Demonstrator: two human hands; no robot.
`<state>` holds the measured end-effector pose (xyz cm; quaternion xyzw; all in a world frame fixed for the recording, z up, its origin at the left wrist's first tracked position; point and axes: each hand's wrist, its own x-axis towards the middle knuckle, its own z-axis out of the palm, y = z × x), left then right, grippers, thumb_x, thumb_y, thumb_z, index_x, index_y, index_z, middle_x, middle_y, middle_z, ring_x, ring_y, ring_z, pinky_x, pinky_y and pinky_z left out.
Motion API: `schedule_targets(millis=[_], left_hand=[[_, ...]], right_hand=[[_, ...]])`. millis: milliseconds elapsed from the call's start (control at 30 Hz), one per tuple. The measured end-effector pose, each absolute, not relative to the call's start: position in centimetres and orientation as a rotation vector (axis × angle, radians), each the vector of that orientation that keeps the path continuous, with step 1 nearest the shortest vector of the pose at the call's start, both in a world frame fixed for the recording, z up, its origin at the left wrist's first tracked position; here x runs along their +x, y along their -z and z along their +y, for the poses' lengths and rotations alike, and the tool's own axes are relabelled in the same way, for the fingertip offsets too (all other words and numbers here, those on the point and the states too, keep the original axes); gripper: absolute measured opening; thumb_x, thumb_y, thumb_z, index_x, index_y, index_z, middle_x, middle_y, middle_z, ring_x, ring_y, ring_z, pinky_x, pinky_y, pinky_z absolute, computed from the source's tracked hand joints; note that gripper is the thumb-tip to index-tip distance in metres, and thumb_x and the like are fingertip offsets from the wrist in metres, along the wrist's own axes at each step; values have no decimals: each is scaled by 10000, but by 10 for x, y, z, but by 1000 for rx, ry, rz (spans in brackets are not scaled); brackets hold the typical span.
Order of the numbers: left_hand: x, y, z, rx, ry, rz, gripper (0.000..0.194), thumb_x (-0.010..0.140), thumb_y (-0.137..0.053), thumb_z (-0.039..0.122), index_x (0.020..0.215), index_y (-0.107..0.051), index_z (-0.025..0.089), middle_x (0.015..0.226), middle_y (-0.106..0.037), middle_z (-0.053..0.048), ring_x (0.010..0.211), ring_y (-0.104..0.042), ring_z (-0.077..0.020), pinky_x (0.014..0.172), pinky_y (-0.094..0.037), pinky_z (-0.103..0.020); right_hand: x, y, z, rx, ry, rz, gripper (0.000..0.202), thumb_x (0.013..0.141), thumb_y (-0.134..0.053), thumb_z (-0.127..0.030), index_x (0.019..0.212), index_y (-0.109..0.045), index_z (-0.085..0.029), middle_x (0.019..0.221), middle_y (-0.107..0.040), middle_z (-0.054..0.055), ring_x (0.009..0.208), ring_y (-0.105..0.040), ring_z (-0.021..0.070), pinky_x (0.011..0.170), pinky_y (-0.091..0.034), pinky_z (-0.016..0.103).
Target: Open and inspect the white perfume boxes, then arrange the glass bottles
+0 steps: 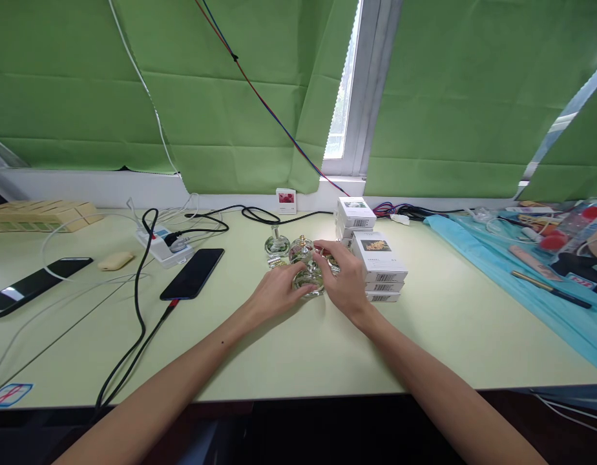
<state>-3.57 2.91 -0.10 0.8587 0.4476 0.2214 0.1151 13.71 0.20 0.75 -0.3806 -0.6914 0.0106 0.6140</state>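
A small round clear glass bottle (pixel 309 280) stands on the table directly in front of me. My left hand (pixel 278 289) holds its body, thumb at the near side and fingers at the far left. At its top, the fingertips of my right hand (pixel 345 278) are pinched together; what lies between them is hidden. Just behind is another glass bottle (pixel 298 250) with gold-coloured metal at its neck. Farther back on the left, a glass bottle with a bare neck (pixel 277 244) stands upright. Small shiny pieces (pixel 275 262) lie near my left fingers.
White boxes (pixel 380 257) are stacked beside my right hand, with another stack (pixel 355 213) behind. A small white box (pixel 286 201) stands at the back. Left are a phone (pixel 192 274) on a cable and a power strip (pixel 165 248). Blue plastic sheeting (pixel 502 265) with clutter covers the right.
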Motion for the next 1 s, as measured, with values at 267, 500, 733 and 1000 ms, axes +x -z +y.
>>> schedule_targets(millis=[267, 500, 733, 1000], left_hand=[[-35, -1, 27, 2505, -634, 1294, 257, 917, -584, 454, 959, -628, 205, 654, -624, 11, 589, -572, -189, 580, -333, -289], [-35, -2, 25, 2505, -656, 1267, 260, 913, -581, 401, 1078, -651, 212, 644, -628, 20, 586, -574, -186, 587, -344, -282], [-35, 0, 26, 2519, -669, 1257, 266, 917, -579, 391, 1108, -651, 220, 613, -611, 35, 548, -541, -174, 582, -337, -284], [-35, 0, 26, 2510, -687, 1252, 240, 915, -561, 389, 1053, -656, 216, 606, -615, 28, 546, -552, -180, 571, -340, -287]], right_hand=[[136, -6, 3, -881, -81, -1608, 143, 960, -581, -193, 1044, -695, -212, 961, -764, 53, 879, -722, 193, 795, -585, 333], [136, -4, 3, -830, -54, -1635, 149, 958, -578, -159, 1040, -691, -210, 991, -769, 59, 889, -720, 188, 799, -584, 331], [137, -3, 3, -822, -21, -1683, 144, 950, -595, -157, 1043, -684, -223, 1012, -773, 53, 874, -728, 190, 792, -588, 336], [136, 0, 6, -860, -13, -1690, 128, 940, -603, -183, 1029, -685, -226, 1002, -771, 55, 847, -720, 195, 784, -593, 353]])
